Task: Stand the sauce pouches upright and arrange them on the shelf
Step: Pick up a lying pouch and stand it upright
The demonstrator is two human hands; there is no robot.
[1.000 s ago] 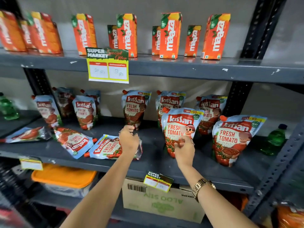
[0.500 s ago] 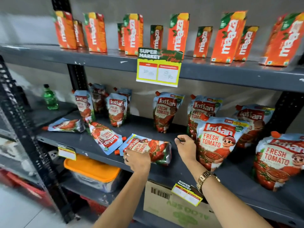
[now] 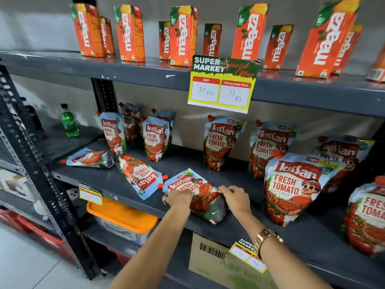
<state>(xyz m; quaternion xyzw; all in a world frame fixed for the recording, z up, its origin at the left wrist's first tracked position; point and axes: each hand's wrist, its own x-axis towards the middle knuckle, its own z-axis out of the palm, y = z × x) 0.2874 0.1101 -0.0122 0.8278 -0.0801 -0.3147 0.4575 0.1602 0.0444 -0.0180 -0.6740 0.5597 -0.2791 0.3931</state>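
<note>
A ketchup pouch lies flat near the front of the grey middle shelf. My left hand grips its near edge and my right hand holds its right end. Two more pouches lie flat to the left: one with its red cap pointing right, another further left. Several pouches stand upright along the back and right, among them a large one just right of my hands and one behind them.
Orange juice cartons line the top shelf, with a price sign hanging from its edge. A green bottle stands at the left. Below are an orange-lidded tub and a cardboard box. A black upright post frames the left.
My right hand left the upright pouch and moved left onto the flat pouch's right end. My left hand stays on that pouch. The view has shifted left and closer.
</note>
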